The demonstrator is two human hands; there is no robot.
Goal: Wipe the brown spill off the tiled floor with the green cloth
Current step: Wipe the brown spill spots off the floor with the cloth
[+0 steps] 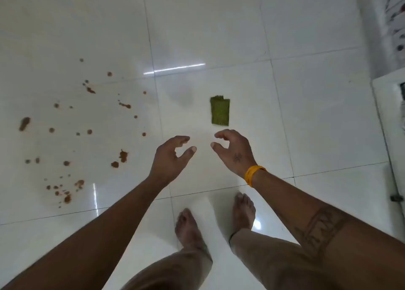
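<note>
— Looking down from the head camera: both arms are stretched forward, and the fingers of the left hand point(169, 158) and the right hand point(233, 150) are loosely curled and grasping nothing. Why held like that, do you think?

— They look readied for a pickup. The green cloth point(220, 111) lies folded flat on the tiled floor point(306, 114), just beyond the right hand's fingertips, slightly to their right, not touched by either hand. I judge the reach for it has not closed yet.

— And the brown spill point(72, 136)?

— Well off to the left of the left hand's fingers, scattered as many separate drops and smears across glossy white tiles. None of it looks wiped, so the task seems barely begun.

— The cloth sits apart from the mess, then.

— Yes, on a clean tile, with a grout line between it and the drops.

— What of the room?

— Shiny tiles mirror ceiling lights. Bare feet point(219, 221) stand below the hands. A yellow wristband point(254, 174) circles the right wrist. At the right edge is white furniture point(388, 114), too cropped to identify.
</note>
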